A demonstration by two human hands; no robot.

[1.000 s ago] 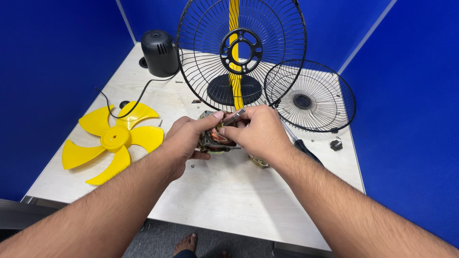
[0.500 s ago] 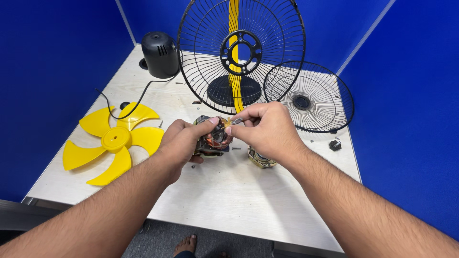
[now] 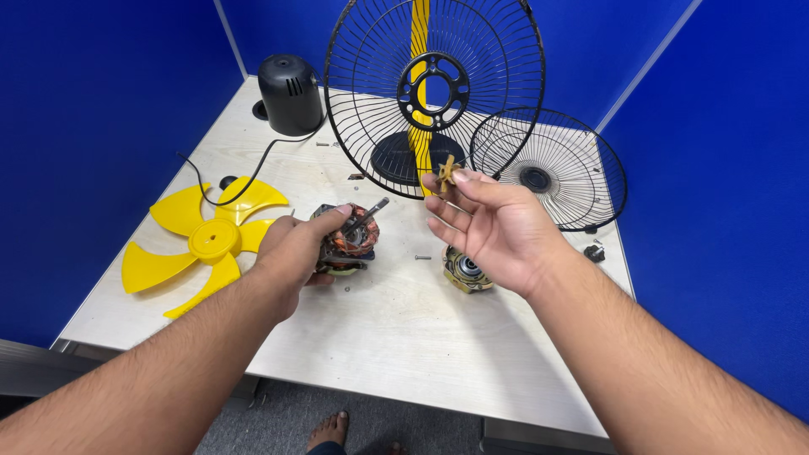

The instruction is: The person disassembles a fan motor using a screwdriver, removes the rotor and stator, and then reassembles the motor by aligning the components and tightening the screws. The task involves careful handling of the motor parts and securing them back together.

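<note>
My left hand (image 3: 297, 249) grips a fan motor (image 3: 350, 239) with copper windings and a metal shaft pointing up and to the right, held just above the table. My right hand (image 3: 493, 227) is raised to the right of the motor, palm toward me, and pinches a small brass-coloured star-shaped part (image 3: 446, 172) between thumb and fingertips. Below that hand a gold-coloured motor end cap (image 3: 464, 271) with a bearing lies on the table.
A yellow fan blade (image 3: 200, 243) lies at the left. A black motor cover (image 3: 290, 83) stands at the back left with a black cable. An upright wire guard (image 3: 434, 93) on its stand and a second guard (image 3: 549, 168) lying flat fill the back. Small screws (image 3: 422, 258) lie on the pale table (image 3: 388, 345).
My right hand has left the motor and risen to the right, carrying the small brass part. My left hand still holds the motor, whose shaft now shows bare.
</note>
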